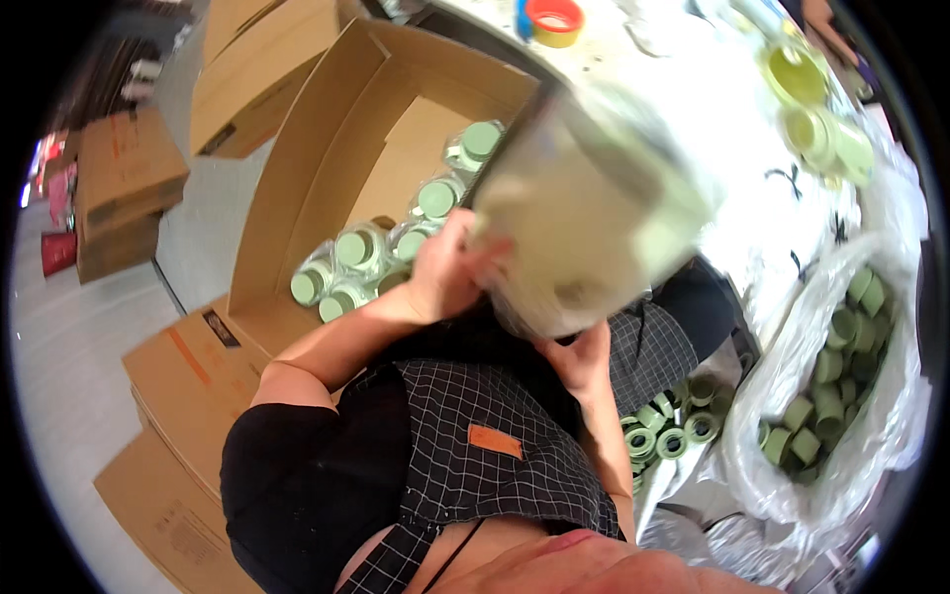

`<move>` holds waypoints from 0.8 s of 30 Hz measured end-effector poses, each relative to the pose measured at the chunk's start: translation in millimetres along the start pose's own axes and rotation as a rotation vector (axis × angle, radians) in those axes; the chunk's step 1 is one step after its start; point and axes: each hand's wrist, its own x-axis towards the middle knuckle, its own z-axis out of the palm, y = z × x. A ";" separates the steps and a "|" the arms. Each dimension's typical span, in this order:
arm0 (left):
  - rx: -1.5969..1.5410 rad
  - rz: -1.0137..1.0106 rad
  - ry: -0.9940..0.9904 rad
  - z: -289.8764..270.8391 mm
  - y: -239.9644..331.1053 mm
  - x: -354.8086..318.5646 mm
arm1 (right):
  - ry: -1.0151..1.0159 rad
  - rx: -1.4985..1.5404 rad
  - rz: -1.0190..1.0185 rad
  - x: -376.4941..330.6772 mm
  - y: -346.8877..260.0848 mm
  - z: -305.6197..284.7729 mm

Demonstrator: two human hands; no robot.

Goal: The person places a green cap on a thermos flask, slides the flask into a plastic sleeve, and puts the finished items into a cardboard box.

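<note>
A large, pale cream-green thing in clear plastic [594, 208] is held up over my lap, smeared by motion; its exact kind cannot be made out. My left hand [456, 267] grips its left side, fingers closed on the plastic. Below it, my right hand [579, 358] holds the bottom edge, some fingers hidden behind it. Just left of my left hand, an open cardboard box [297, 188] contains several plastic-wrapped bottles with green lids [357, 247], standing lid up along its near side and right side.
A clear plastic bag [752, 455] of green caps [829, 396] lies at the right, with green ring-shaped parts [671, 443] beside it. Pale green bottles [829, 144] and a tape roll [554, 20] lie on the white table [732, 59]. Closed cartons [129, 178] stand at the left.
</note>
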 end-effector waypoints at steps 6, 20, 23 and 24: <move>-0.225 -0.739 0.375 -33.0 -137.3 -94.3 | -0.304 -0.014 -0.435 59.0 -69.6 74.2; -0.875 -2.150 0.093 117.8 -325.9 -378.2 | 0.124 -0.124 0.027 88.9 -49.0 -17.4; -0.495 -1.888 0.069 105.2 -286.9 -315.7 | 0.504 -0.045 -0.081 166.0 -74.3 -65.5; -0.388 -1.748 0.075 95.2 -274.5 -307.4 | 0.623 -0.072 -0.202 201.5 -88.3 -78.0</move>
